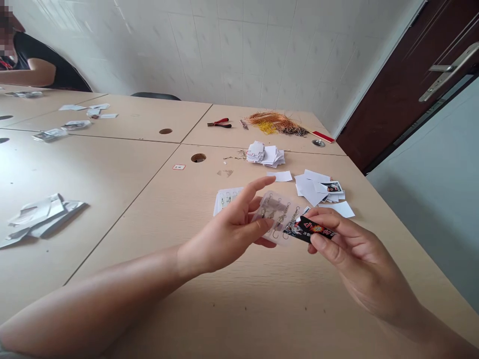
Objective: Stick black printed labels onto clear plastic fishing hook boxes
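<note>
My left hand [234,227] pinches a small clear plastic bag [277,215] with metal hooks and chains inside, its index finger stretched out above the bag. My right hand [344,249] grips a small black printed card [313,229] by its right end, the card's left end touching the bag's opening. Both are held just above the light wooden table [262,299]. Right behind my left hand lies a filled bag [226,198] flat on the table.
Loose white cards [312,187] and a stack of cards [264,153] lie beyond my hands. Red-handled pliers [220,122] and a bundle of gold wire and chains [275,123] sit at the far edge. Crumpled bags [41,214] lie left. Another person [26,60] sits far left. A dark door [411,75] stands at right.
</note>
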Demonstrator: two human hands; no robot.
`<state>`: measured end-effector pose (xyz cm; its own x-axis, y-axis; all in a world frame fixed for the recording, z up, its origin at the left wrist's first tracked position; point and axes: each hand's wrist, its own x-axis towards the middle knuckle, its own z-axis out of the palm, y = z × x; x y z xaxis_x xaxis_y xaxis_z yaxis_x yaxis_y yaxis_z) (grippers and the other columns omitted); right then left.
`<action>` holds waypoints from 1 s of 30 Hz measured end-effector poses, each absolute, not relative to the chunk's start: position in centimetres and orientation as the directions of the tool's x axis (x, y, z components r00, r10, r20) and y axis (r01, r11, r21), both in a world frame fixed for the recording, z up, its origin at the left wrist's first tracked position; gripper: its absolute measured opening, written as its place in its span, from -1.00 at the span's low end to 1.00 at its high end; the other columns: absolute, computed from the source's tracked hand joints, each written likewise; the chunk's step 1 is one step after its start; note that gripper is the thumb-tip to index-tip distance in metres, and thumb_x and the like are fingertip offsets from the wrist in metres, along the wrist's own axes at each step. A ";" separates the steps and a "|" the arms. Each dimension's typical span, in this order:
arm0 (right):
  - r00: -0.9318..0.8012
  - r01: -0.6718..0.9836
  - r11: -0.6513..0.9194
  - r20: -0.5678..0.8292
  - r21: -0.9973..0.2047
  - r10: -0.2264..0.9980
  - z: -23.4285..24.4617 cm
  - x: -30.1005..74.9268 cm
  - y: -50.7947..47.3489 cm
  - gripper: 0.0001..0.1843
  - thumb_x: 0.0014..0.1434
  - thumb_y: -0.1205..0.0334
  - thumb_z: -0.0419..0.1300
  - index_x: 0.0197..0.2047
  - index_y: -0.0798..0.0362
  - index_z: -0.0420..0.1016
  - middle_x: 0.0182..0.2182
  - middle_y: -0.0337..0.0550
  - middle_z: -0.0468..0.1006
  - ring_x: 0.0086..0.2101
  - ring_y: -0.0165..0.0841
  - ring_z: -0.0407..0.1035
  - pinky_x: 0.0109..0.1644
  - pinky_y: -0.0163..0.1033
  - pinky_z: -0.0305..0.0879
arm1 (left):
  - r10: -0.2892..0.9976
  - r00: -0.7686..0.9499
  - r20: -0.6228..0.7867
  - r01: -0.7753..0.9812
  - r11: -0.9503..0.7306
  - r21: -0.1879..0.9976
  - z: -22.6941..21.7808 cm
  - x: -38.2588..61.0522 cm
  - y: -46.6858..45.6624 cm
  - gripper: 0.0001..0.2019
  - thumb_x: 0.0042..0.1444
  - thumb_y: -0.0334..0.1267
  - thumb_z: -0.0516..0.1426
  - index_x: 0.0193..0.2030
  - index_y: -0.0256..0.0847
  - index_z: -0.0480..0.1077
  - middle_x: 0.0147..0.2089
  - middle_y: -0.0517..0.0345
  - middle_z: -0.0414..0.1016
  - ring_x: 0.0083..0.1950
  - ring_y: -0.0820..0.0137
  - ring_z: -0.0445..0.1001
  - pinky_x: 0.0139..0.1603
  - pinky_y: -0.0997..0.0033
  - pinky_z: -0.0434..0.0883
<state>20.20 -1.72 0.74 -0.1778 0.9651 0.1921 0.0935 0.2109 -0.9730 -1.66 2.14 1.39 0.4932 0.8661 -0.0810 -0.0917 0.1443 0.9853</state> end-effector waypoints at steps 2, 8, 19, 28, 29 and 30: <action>-0.143 0.077 0.222 0.210 -0.972 0.967 0.5 20.1 -1.6 -0.93 0.30 0.07 0.32 -0.17 -0.35 0.65 -0.10 -0.31 0.54 -0.01 -0.44 0.43 -0.03 -0.46 0.45 | 0.861 0.490 -0.136 -0.174 0.249 0.953 1.2 -1.5 1.9 -0.60 0.31 -0.41 0.11 0.20 0.07 0.19 -0.08 0.23 0.48 -0.06 0.39 0.50 -0.06 0.28 0.62; -0.198 0.126 0.081 0.055 -0.989 0.979 0.1 20.0 -1.6 -0.90 0.26 0.06 0.32 -0.15 -0.24 0.60 0.16 -0.20 0.48 0.12 -0.29 0.45 0.04 -0.24 0.53 | 0.858 0.492 -0.147 -0.282 0.317 0.906 0.2 -0.8 1.3 -0.76 0.31 -0.41 0.13 -0.07 -0.04 0.14 -0.20 0.32 0.49 -0.18 0.49 0.44 -0.14 0.44 0.47; -0.249 0.524 0.159 0.029 -0.837 0.968 0.7 20.6 -0.6 -0.88 0.24 0.07 0.23 -0.21 -0.14 0.58 0.11 -0.14 0.50 0.04 -0.23 0.50 0.08 -0.07 0.51 | 0.822 0.539 -0.187 0.286 0.031 0.958 0.7 -1.8 1.9 -0.73 0.34 -0.05 0.09 0.01 -0.08 0.51 -0.09 0.14 0.53 -0.19 0.35 0.40 -0.21 0.35 0.32; -0.195 0.469 0.195 0.114 -0.861 0.974 -0.7 19.5 -1.1 -0.82 0.19 0.20 0.29 -0.14 -0.20 0.67 0.05 -0.14 0.52 -0.02 -0.26 0.52 0.04 -0.11 0.54 | 0.869 0.481 -0.117 0.242 -0.004 0.970 0.0 -0.7 2.0 -0.86 0.26 -0.20 0.12 -0.30 -0.18 0.38 -0.34 0.25 0.41 -0.33 0.45 0.32 -0.31 0.40 0.28; -0.184 0.452 0.186 0.113 -0.872 0.976 -0.9 19.5 -0.9 -0.79 0.19 0.18 0.30 -0.10 -0.21 0.66 0.06 -0.13 0.52 -0.02 -0.26 0.52 0.00 -0.12 0.56 | 0.878 0.464 -0.116 0.229 0.007 0.973 0.1 -0.7 2.0 -0.87 0.25 -0.21 0.14 -0.31 -0.18 0.38 -0.36 0.27 0.39 -0.36 0.47 0.29 -0.33 0.42 0.26; -0.170 0.431 0.177 0.113 -0.885 0.979 -1.0 19.4 -0.8 -0.74 0.18 0.16 0.32 -0.04 -0.22 0.65 0.08 -0.13 0.52 -0.03 -0.25 0.52 -0.01 -0.11 0.57 | 0.888 0.444 -0.120 0.210 0.027 0.977 0.2 -0.8 2.1 -0.87 0.25 -0.22 0.15 -0.31 -0.19 0.38 -0.38 0.29 0.37 -0.38 0.48 0.27 -0.35 0.43 0.24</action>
